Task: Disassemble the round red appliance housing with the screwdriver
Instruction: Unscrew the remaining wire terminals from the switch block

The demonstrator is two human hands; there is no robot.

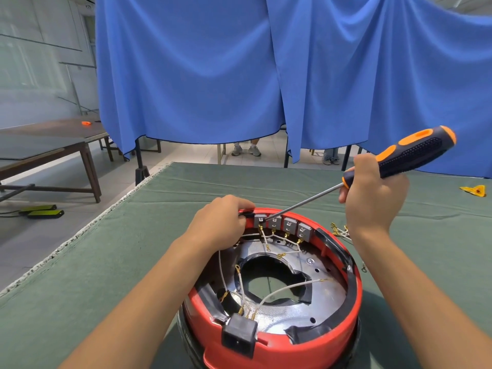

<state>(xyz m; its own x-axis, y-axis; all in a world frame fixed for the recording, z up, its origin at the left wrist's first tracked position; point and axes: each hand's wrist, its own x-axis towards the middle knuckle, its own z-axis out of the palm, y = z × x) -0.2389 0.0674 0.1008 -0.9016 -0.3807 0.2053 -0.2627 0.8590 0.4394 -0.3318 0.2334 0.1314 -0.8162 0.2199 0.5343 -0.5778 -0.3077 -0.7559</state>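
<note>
The round red appliance housing (343, 334) lies open side up on the green table cover, showing a metal plate, white wires and a row of several grey switch blocks (282, 225) at its far rim. My left hand (221, 222) grips the far left rim beside the switches. My right hand (372, 193) holds the black and orange screwdriver (410, 155) by its handle. The shaft slants down to the left, and its tip sits at the leftmost switch blocks.
A black socket block (239, 334) is fixed at the housing's near rim. Loose wires with gold terminals (339, 230) lie right of the housing. A yellow scrap (475, 190) lies far right. A blue curtain hangs behind the table; a wooden bench (48, 147) stands at left.
</note>
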